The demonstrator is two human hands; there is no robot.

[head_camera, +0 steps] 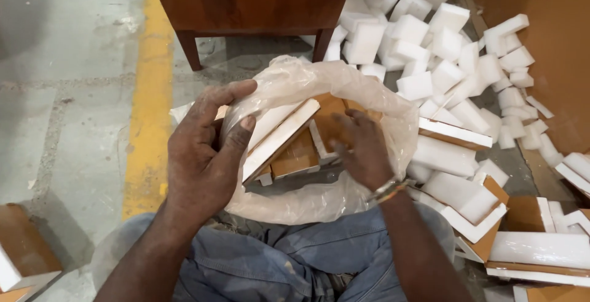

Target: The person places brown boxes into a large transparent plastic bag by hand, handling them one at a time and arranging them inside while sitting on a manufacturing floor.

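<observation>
I saw my left hand [203,154] pinching the clear plastic bag's [307,200] rim. My right hand [362,148], fingers spread, lay on the white-and-brown foam-cardboard corner pieces [286,136] slanting toward it.

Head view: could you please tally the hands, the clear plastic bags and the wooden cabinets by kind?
Hands: 2, left hand and right hand
Clear plastic bag: 1
Wooden cabinet: 1
Total: 4
</observation>
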